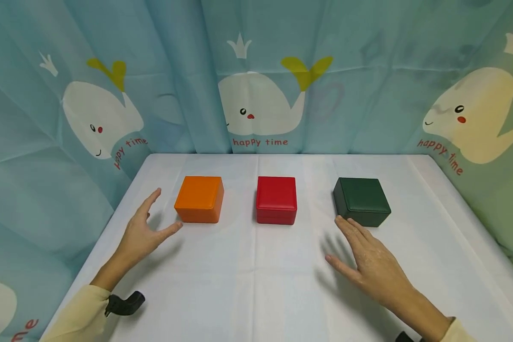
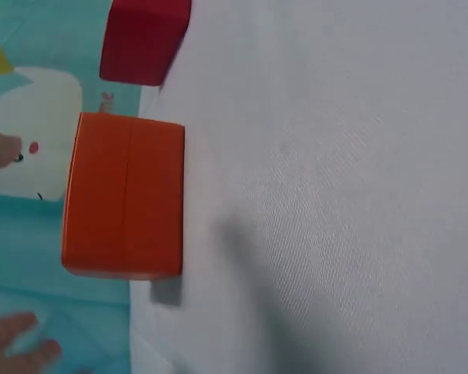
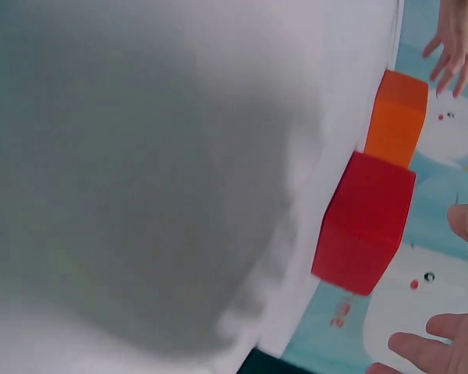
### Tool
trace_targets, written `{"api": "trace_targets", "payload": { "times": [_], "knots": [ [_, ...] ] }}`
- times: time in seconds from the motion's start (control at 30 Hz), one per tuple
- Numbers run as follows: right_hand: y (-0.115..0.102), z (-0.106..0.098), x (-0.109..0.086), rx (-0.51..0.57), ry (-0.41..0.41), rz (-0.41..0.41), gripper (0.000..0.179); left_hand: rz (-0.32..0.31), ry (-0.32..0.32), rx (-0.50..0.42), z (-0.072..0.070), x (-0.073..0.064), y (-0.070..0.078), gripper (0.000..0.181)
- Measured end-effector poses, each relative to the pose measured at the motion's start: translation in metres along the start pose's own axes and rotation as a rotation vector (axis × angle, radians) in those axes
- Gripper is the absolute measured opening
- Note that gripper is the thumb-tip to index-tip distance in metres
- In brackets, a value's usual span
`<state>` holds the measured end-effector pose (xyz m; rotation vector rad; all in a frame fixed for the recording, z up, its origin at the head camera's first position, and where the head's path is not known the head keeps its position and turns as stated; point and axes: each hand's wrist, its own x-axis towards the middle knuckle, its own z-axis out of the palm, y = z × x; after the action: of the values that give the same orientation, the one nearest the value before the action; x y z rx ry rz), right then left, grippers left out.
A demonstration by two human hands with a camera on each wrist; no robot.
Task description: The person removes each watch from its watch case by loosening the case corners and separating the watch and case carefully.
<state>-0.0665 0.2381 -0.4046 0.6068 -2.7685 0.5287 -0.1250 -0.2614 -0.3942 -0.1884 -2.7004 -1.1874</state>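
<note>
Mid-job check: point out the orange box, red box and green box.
Orange box (image 1: 198, 198): head view, upper face of its lid.
Red box (image 1: 276, 197): head view, lid's upper face.
Green box (image 1: 363, 198): head view, lid's upper face.

The head view is bright, with soft shadows on the white tablecloth (image 1: 222, 285). Both wrist views look dimmer, blurrier.

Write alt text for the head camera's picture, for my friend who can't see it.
A person's open left hand is beside an orange box, the open right hand near a dark green box; a red box sits between the boxes on a white tablecloth. Blue whale-print fabric hangs behind.
</note>
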Motion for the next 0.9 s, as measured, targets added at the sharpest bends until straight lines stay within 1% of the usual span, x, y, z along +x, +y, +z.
{"api": "trace_targets", "payload": {
  "times": [0.1,0.13,0.2,0.37,0.53,0.7,0.9],
  "knots": [
    [-0.006,0.005,0.005,0.014,0.001,-0.028,0.081,0.091,-0.006,-0.117,0.003,0.006,-0.007,0.096],
    [-0.009,0.006,0.006,0.016,0.001,-0.042,0.081,0.111,-0.009,-0.147,0.003,0.008,-0.009,0.096],
    [-0.013,0.009,0.01,0.022,-0.002,-0.061,0.081,0.129,-0.017,-0.181,0.004,0.01,-0.011,0.098],
    [-0.022,0.016,0.02,0.027,-0.016,-0.098,0.079,0.117,-0.048,-0.207,0.005,0.014,-0.016,0.101],
    [-0.028,0.021,0.027,0.035,-0.03,-0.128,0.079,0.095,-0.085,-0.229,0.009,0.02,-0.017,0.104],
    [-0.035,0.027,0.031,0.048,-0.055,-0.126,0.08,0.085,-0.106,-0.243,0.013,0.026,-0.018,0.106],
    [-0.041,0.032,0.036,0.078,-0.062,-0.125,0.08,0.066,-0.136,-0.248,0.018,0.034,-0.019,0.108]
  ]
}}
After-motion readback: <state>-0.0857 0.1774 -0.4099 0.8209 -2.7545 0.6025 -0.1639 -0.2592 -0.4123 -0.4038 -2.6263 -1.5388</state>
